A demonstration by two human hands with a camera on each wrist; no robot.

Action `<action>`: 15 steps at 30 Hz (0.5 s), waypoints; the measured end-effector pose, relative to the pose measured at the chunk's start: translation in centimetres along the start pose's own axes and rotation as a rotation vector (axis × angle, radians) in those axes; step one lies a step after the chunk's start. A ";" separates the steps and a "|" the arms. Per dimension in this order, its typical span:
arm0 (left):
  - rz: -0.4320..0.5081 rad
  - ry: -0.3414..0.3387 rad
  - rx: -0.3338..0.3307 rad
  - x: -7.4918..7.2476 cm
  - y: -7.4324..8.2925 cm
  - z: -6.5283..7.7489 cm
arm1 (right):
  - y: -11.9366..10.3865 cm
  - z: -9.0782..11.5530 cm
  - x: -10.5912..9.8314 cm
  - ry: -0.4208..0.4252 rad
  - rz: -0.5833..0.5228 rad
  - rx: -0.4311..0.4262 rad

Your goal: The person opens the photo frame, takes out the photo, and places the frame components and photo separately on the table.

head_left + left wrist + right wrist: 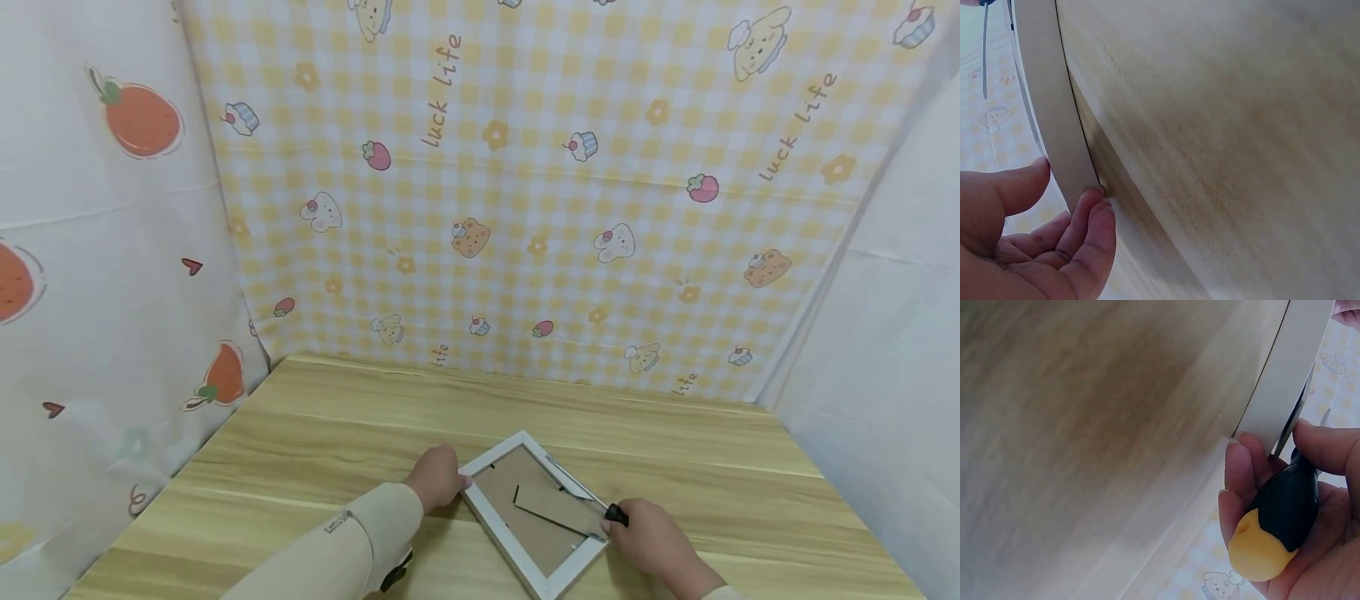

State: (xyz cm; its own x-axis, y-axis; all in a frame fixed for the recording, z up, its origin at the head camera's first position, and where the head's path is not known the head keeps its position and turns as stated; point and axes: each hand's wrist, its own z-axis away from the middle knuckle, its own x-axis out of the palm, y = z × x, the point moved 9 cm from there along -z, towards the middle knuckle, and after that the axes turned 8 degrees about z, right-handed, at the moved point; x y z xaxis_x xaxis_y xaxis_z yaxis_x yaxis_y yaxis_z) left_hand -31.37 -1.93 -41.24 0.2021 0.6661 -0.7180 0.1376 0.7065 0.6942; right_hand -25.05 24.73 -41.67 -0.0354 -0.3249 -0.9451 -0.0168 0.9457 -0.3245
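A white picture frame (pixel 504 533) lies with its brown backing board (pixel 540 542) facing up. A thin, bent black strip (pixel 551 519) runs across the board. At the frame's left corner, my left hand (pixel 437 478) pinches the edge, thumb on one side and fingertips on the other, seen closely in the left wrist view. My right hand (pixel 652 537) holds a screwdriver by its black and yellow handle (pixel 1288 500), its fingertips also touching the frame's right corner. The metal shaft (pixel 581 485) points up and left along the frame's upper right side.
The wood-grain table (pixel 360 408) extends around the frame. Behind it hangs a yellow checked cloth (pixel 525 275) with cartoon prints. White cloths hang at the left (pixel 97 333) and right (pixel 885 358).
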 end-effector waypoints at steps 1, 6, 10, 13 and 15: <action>-0.006 0.000 0.006 0.0 0.0 0.1 | 0.0 0.0 -0.1 0.003 -0.008 -0.003; -0.006 0.007 0.019 0.0 0.1 0.4 | -0.1 -0.1 -0.1 0.000 0.000 -0.008; 0.009 0.014 0.032 -0.1 0.3 0.7 | 0.1 -0.2 -0.1 0.003 0.007 -0.010; 0.025 0.016 0.034 -0.2 0.4 1.0 | 0.2 -0.4 0.1 -0.002 0.009 -0.005; 0.041 0.017 0.029 -0.2 0.3 1.1 | 0.2 -0.5 0.1 -0.006 0.010 -0.003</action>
State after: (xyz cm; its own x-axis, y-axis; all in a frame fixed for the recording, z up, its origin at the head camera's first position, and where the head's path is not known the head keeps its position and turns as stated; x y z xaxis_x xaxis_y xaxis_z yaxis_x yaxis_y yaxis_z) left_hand -30.27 -2.12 -40.83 0.1915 0.6985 -0.6895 0.1573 0.6715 0.7241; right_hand -25.54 24.90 -41.81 -0.0297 -0.3158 -0.9484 -0.0193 0.9488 -0.3153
